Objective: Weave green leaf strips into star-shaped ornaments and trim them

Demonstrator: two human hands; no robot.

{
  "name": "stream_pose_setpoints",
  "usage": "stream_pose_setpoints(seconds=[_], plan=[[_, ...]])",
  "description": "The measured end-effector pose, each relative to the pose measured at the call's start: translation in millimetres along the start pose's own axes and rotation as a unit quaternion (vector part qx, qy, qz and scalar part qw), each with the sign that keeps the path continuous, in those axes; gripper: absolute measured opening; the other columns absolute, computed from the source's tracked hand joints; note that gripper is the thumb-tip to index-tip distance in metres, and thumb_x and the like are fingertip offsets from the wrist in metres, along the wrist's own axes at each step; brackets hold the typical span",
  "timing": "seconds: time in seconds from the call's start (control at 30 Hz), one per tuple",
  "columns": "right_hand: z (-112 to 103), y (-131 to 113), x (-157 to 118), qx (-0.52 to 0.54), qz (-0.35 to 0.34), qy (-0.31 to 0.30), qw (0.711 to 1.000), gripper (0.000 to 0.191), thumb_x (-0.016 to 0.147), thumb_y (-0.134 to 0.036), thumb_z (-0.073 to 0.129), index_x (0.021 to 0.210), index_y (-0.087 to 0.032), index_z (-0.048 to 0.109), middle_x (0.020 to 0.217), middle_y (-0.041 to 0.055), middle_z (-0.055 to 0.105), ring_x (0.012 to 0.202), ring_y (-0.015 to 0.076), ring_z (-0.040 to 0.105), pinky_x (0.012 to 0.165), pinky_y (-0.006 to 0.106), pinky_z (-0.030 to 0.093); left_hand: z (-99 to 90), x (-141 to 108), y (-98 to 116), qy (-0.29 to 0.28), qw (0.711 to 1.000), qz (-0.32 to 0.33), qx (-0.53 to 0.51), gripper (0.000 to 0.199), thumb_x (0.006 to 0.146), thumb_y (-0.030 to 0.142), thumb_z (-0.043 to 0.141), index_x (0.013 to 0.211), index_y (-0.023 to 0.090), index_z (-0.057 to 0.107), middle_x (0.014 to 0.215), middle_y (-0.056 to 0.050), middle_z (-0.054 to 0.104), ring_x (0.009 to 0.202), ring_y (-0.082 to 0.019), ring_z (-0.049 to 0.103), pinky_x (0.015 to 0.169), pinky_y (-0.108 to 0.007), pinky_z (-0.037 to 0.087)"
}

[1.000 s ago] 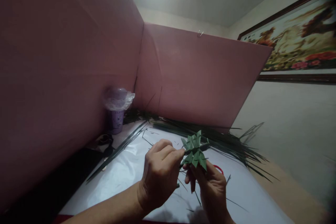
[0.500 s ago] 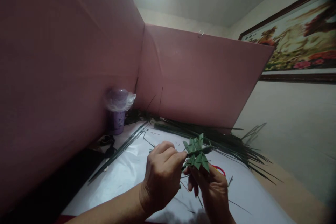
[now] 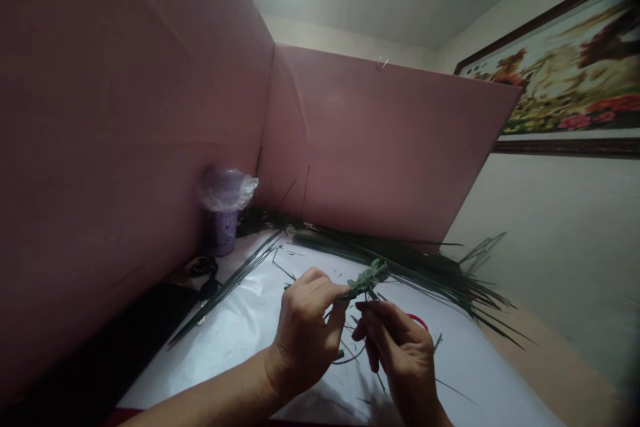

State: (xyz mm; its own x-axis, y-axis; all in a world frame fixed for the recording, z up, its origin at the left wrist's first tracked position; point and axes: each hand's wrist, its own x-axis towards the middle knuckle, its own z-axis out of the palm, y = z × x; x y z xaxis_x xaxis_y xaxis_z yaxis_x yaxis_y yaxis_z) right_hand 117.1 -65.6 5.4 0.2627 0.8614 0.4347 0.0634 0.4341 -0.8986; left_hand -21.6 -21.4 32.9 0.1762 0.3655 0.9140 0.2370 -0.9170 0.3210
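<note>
A small woven green leaf piece (image 3: 369, 276) is held above the white tabletop. My left hand (image 3: 311, 320) pinches its left end between thumb and fingers. Just below the piece, on the right, my right hand (image 3: 397, 347) has its thumb and forefinger closed on a thin dark strand that hangs from the weave. A thin curved stem loops beneath, between the two hands. Part of a red scissor handle (image 3: 419, 321) shows behind my right hand.
Long dark green leaves (image 3: 400, 257) lie along the back of the white table (image 3: 225, 353). A purple cup (image 3: 226, 230) with clear plastic over it stands at the back left. Pink panels (image 3: 370, 147) rise behind and on the left.
The woven piece has turned so its pointed leaves no longer face me and it looks narrower. My right hand has moved from its lower edge to the thin strand below.
</note>
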Motion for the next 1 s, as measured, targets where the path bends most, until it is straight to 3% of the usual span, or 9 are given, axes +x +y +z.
stream_pose_setpoints(seconds=[0.4,0.53,0.63,0.73,0.83,0.9,1.0], plan=[[5,-14,-3,0.007,0.028,0.008,1.000,0.027,0.078,-0.042,0.065,0.077,-0.015,0.063,0.048,-0.0008,0.056,0.037,0.0058,0.034,0.036,0.019,0.025,-0.5,0,1,-0.004,1.000,-0.006,-0.003,0.018,0.073,0.002,0.053,0.081,0.014,0.064,0.060,-0.003,0.056,0.063,-0.015,0.047,0.057,-0.027,0.038],[4,-15,-3,0.009,0.034,-0.003,0.999,0.029,0.077,-0.043,0.065,0.073,-0.015,0.061,0.046,-0.0005,0.055,0.037,0.0060,0.036,0.036,0.018,0.026,-0.7,-1,1,-0.016,0.999,-0.043,-0.023,0.014,0.074,0.004,0.054,0.076,0.014,0.064,0.061,-0.003,0.057,0.065,-0.016,0.048,0.059,-0.028,0.039],[3,-16,-2,0.010,0.042,-0.006,0.999,0.029,0.076,-0.044,0.065,0.073,-0.015,0.061,0.044,-0.0009,0.055,0.036,0.0055,0.034,0.035,0.018,0.024,-0.3,0,2,-0.035,0.990,-0.124,-0.066,0.012,0.073,0.007,0.056,0.071,0.015,0.065,0.064,-0.003,0.059,0.067,-0.015,0.051,0.062,-0.028,0.041],[4,-19,-2,0.022,0.058,-0.003,0.998,0.030,0.076,-0.044,0.065,0.069,-0.016,0.058,0.042,-0.0015,0.054,0.034,0.0048,0.032,0.034,0.018,0.021,1.3,1,1,-0.070,0.949,-0.267,-0.155,0.009,0.071,0.012,0.059,0.066,0.015,0.066,0.064,-0.003,0.060,0.064,-0.014,0.052,0.061,-0.026,0.042],[4,-21,-1,0.032,0.082,-0.002,0.996,0.032,0.077,-0.044,0.063,0.063,-0.017,0.054,0.039,-0.0023,0.053,0.032,0.0040,0.029,0.034,0.017,0.018,3.8,3,-1,-0.110,0.871,-0.386,-0.285,0.007,0.067,0.015,0.061,0.068,0.013,0.068,0.063,-0.002,0.063,0.060,-0.012,0.054,0.059,-0.025,0.044],[3,-20,-1,0.037,0.093,-0.012,0.995,0.033,0.078,-0.044,0.062,0.063,-0.017,0.053,0.038,-0.0032,0.052,0.031,0.0031,0.027,0.033,0.016,0.017,4.8,6,-1,-0.107,0.823,-0.441,-0.342,0.009,0.062,0.014,0.064,0.069,0.012,0.069,0.061,-0.002,0.064,0.057,-0.012,0.055,0.058,-0.025,0.044],[1,-17,0,0.029,0.100,-0.026,0.994,0.034,0.078,-0.046,0.062,0.062,-0.017,0.052,0.036,-0.0037,0.051,0.030,0.0028,0.026,0.033,0.016,0.016,4.4,9,-1,-0.088,0.790,-0.476,-0.375,0.013,0.056,0.014,0.067,0.068,0.011,0.070,0.059,-0.002,0.065,0.055,-0.012,0.056,0.057,-0.025,0.044]])
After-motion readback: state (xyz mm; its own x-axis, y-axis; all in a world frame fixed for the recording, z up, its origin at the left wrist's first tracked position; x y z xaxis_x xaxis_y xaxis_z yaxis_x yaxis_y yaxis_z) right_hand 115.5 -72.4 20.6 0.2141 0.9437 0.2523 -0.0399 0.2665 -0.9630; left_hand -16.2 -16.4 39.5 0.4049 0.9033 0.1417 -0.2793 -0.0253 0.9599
